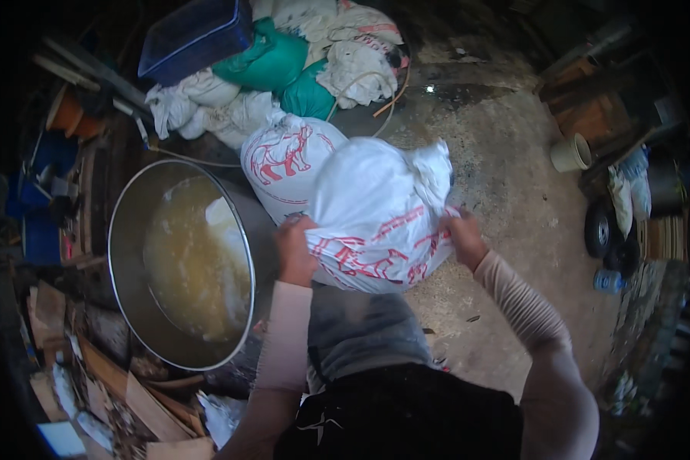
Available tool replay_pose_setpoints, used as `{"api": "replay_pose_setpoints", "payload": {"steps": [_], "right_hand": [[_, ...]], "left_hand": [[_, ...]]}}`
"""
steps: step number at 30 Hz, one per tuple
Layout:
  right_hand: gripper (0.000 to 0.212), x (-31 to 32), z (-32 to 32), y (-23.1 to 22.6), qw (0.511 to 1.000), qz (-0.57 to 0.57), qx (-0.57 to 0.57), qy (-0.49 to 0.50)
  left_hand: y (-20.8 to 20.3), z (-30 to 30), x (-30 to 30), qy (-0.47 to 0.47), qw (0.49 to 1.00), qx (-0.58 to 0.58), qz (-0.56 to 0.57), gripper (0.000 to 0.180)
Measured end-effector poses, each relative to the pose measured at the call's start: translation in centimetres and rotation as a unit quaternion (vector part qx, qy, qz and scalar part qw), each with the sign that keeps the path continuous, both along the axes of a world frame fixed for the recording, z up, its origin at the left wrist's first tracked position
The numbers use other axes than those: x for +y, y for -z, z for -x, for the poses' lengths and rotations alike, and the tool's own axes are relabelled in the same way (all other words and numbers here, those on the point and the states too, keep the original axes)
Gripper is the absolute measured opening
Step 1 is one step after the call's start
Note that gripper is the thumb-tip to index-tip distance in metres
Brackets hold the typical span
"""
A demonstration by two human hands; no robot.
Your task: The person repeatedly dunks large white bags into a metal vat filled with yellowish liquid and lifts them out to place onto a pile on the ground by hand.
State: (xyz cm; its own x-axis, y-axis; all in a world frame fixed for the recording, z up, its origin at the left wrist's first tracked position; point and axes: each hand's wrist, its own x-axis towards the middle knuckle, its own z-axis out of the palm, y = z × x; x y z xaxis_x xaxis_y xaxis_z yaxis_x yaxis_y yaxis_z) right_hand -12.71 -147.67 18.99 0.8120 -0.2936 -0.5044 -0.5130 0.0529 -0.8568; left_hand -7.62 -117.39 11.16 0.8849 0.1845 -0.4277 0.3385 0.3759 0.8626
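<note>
In front of my body is a full white sack (pixel 376 207) with red printing, its bunched end toward the upper right. My left hand (pixel 297 249) grips the sack's left side, fingers closed on the cloth. On the opposite side, my right hand (pixel 464 238) clutches the fabric the same way. Just behind it stands a second white sack (pixel 280 165) with a red animal picture, partly covered by the first. Left of my left hand is a large round metal pot (pixel 123 299) holding cloudy yellowish liquid (pixel 184 268), with a whitish patch at its upper right.
White and green sacks (pixel 264 57) are heaped at the back, a blue plastic crate (pixel 195 42) on top. A thin hose (pixel 199 161) runs behind the pot. Scrap wood (pixel 142 406) lies at lower left. A pale bucket (pixel 570 153) and a tyre (pixel 598 230) stand on the right.
</note>
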Motion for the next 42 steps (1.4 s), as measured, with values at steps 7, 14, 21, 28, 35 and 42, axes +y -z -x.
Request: {"api": "replay_pose_setpoints", "payload": {"steps": [7, 14, 21, 28, 35, 42], "right_hand": [[0.014, -6.4, 5.2, 18.9, 0.993, 0.028, 0.090, 0.070], [0.010, -4.6, 7.3, 33.5, 0.975, -0.055, 0.087, 0.199], [0.017, 0.7, 11.4, 43.8, 0.934, -0.131, 0.212, 0.257], [0.014, 6.1, 7.7, 52.2, 0.898, -0.162, 0.259, 0.316], [0.042, 1.8, 6.2, 59.2, 0.936, 0.083, 0.235, 0.250], [0.056, -2.8, 3.8, 44.8, 0.941, 0.314, 0.117, -0.037]], "left_hand": [[18.3, 2.5, -6.4, 0.016, 0.986, 0.166, -0.009, 0.012], [25.1, 3.0, -6.0, 0.024, 0.979, 0.181, -0.091, 0.012], [29.6, -2.4, -7.0, 0.203, 0.906, 0.100, -0.358, 0.020], [42.7, -3.8, -2.9, 0.263, 0.834, -0.015, -0.485, 0.028], [41.4, -3.9, -6.8, 0.466, 0.760, -0.055, -0.449, 0.048], [29.6, 7.0, 3.0, 0.372, 0.853, 0.159, -0.329, 0.041]]}}
